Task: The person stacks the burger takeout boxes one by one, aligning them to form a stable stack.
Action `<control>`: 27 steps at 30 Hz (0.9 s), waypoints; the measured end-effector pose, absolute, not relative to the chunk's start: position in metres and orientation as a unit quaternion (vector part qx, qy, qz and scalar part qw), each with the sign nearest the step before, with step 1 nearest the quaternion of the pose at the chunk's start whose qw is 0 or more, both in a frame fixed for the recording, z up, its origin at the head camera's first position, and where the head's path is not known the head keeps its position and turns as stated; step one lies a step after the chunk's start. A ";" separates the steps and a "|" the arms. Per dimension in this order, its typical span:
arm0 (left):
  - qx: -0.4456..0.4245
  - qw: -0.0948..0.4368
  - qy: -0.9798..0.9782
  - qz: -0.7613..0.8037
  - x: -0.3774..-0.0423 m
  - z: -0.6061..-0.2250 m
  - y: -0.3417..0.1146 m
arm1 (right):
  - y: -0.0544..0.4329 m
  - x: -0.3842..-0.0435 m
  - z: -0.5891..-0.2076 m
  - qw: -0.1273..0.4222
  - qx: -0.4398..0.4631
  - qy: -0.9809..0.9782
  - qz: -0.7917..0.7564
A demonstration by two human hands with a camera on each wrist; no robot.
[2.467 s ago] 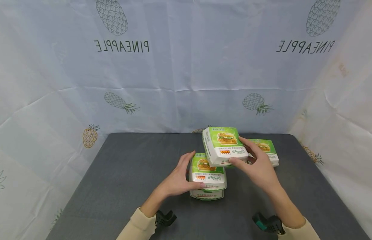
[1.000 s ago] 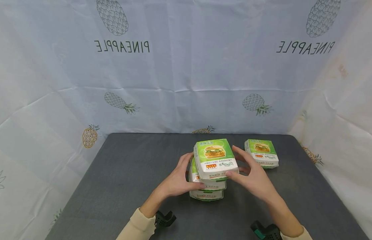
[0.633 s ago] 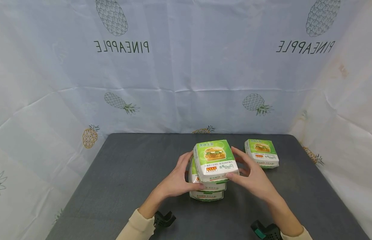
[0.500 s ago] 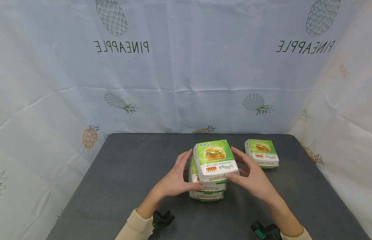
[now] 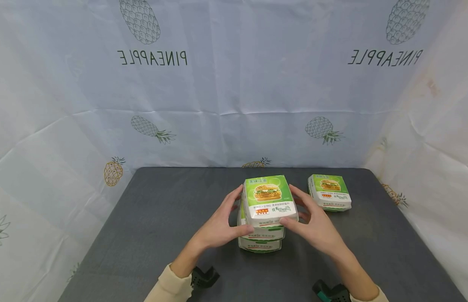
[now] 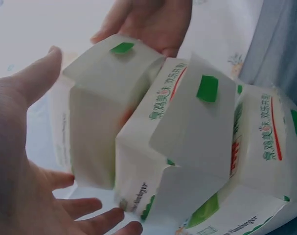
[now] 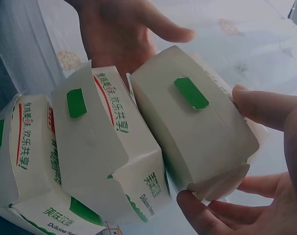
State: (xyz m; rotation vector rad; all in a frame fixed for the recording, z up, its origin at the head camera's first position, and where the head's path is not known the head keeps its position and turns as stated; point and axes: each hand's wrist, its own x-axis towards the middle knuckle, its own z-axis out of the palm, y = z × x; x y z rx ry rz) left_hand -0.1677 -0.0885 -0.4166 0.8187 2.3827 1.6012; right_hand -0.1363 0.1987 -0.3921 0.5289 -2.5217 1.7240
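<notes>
- Box A (image 5: 269, 201): carton, uppermost of three, set over Box B at a slight angle to it. Lid closed; contents hidden. Full seating on Box B cannot be told.
- Box B (image 5: 269, 233): middle carton, closed, directly on Box C.
- Box C (image 5: 261, 246): lowest carton, closed, resting on the table (image 5: 173, 209).
- Right hand (image 5: 313, 228): thumb and fingers grip Box A at its right side, thumb at the near corner.
- Left hand (image 5: 218, 226): fingers spread, thumb well apart from them, beside the left side of Box A and Box B. Contact with either cannot be told.
- Lid print, Box A: green panel with burger picture (image 5: 267, 193); white band below with one line of small characters; red label (image 5: 262, 211), its characters too small to read.
- Side print, Box B and Box C: "欢乐共享!" above a red line in the wrist views. Box C also bears "美味汉堡" with "Delicious" in the right wrist view and "Hamburger" in the left wrist view.
- Green tab (image 7: 191, 93): on a plain white face of Box A; Box B and Box C carry matching tabs.
- Box D (image 5: 330, 193): carton of the same print, closed, at the right rear of the table, apart from the stack.
- Cloth (image 5: 234, 84): hangs behind the table; pineapple drawings, and "PINEAPPLE" twice with lettering reversed.
- Wrist units (image 5: 205, 277): black, one at each wrist.
</notes>
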 end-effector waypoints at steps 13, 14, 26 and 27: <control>0.261 0.069 0.789 0.552 -0.168 -0.420 -0.084 | 0.194 -0.138 -0.396 0.030 0.192 -0.806 0.559; 0.259 0.070 0.789 0.554 -0.168 -0.420 -0.084 | 0.194 -0.138 -0.396 0.030 0.193 -0.807 0.557; 0.261 0.059 0.790 0.552 -0.168 -0.420 -0.083 | 0.194 -0.138 -0.398 0.035 0.195 -0.810 0.552; 0.260 0.058 0.790 0.552 -0.168 -0.420 -0.083 | 0.194 -0.138 -0.398 0.035 0.196 -0.810 0.552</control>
